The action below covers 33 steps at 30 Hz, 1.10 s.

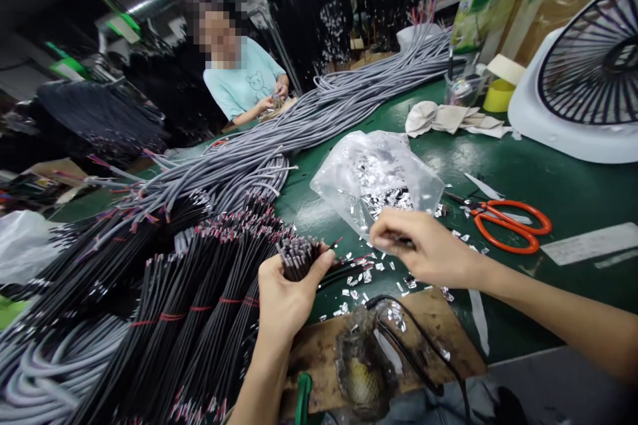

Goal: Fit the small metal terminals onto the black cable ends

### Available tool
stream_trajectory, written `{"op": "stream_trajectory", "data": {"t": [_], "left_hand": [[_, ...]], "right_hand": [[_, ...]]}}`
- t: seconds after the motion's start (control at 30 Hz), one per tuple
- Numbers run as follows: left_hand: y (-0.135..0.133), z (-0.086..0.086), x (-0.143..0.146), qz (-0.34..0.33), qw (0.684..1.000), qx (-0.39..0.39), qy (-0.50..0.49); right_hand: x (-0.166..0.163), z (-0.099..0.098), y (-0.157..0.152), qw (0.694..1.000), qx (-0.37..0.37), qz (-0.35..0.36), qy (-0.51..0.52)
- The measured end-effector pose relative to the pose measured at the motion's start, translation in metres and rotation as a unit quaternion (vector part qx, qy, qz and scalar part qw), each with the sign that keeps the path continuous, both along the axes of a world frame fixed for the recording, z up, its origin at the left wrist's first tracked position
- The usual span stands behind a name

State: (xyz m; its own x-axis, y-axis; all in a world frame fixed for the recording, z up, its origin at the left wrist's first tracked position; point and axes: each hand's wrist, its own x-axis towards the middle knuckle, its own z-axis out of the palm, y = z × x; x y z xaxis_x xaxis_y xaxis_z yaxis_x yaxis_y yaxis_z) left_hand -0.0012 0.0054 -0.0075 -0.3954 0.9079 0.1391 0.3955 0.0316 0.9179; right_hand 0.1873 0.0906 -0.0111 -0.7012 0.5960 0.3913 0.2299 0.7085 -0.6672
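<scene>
I have the left hand (286,295) wrapped firmly around a bundle of thin black cables with grey cut ends (298,259), above the glossy green worktop (528,302), in from its near edge. The right hand (423,246) has its fingers curled together before a clear plastic bag (423,182) of foil; I can't tell whether they pinch anything.

If my left grip slackens, the bundle could fan out and tangle with the red-banded black cable bundles (199,312) beside it, on the worktop's left side. Should my right knuckles snag the bag, more small silver foil scraps (355,293) could spill and lodge among the cable ends. A careless forearm sweep toward the worktop's right edge might also knock the orange-handled scissors (506,220), whose blades point toward the bag.
</scene>
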Motion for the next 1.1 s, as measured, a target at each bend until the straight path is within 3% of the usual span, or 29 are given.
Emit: {"op": "stream_trajectory", "data": {"t": [0.07, 0.13, 0.3, 0.43, 0.57, 0.6, 0.67, 0.73, 0.8, 0.97, 1.1], "left_hand": [[0.003, 0.001, 0.0, -0.013, 1.0, -0.005, 0.019], [0.005, -0.001, 0.001, -0.047, 0.998, -0.029, 0.044], [0.002, -0.006, 0.003, -0.073, 0.991, -0.053, 0.096], [-0.003, -0.006, 0.005, -0.064, 0.989, -0.067, 0.116], [-0.006, -0.006, 0.006, -0.068, 0.99, -0.079, 0.093], [-0.006, -0.005, 0.006, -0.075, 0.99, -0.082, 0.091], [-0.008, -0.005, 0.006, -0.091, 0.988, -0.088, 0.09], [-0.009, -0.004, 0.007, -0.101, 0.987, -0.088, 0.094], [-0.011, -0.003, 0.007, -0.101, 0.986, -0.083, 0.107], [-0.015, 0.0, 0.01, -0.056, 0.984, -0.043, 0.165], [-0.015, 0.004, 0.015, -0.026, 0.98, -0.009, 0.195]], "right_hand": [[0.002, -0.001, 0.006, 0.99, 0.024, -0.126, 0.054], [0.002, -0.004, 0.008, 0.98, 0.016, -0.187, 0.069], [-0.007, -0.005, -0.006, 0.992, -0.101, -0.054, 0.046], [-0.011, -0.001, -0.019, 0.991, -0.128, 0.012, 0.024], [-0.01, -0.002, -0.024, 0.978, -0.162, 0.129, 0.028], [-0.01, -0.003, -0.024, 0.976, -0.167, 0.137, 0.041], [-0.011, -0.006, -0.024, 0.98, -0.166, 0.085, 0.076], [-0.011, -0.008, -0.023, 0.985, -0.137, -0.014, 0.103], [-0.011, -0.01, -0.023, 0.989, -0.08, -0.067, 0.106], [-0.007, -0.011, -0.024, 0.995, 0.044, -0.083, 0.027], [-0.005, -0.012, -0.026, 0.976, 0.179, -0.122, 0.022]]}}
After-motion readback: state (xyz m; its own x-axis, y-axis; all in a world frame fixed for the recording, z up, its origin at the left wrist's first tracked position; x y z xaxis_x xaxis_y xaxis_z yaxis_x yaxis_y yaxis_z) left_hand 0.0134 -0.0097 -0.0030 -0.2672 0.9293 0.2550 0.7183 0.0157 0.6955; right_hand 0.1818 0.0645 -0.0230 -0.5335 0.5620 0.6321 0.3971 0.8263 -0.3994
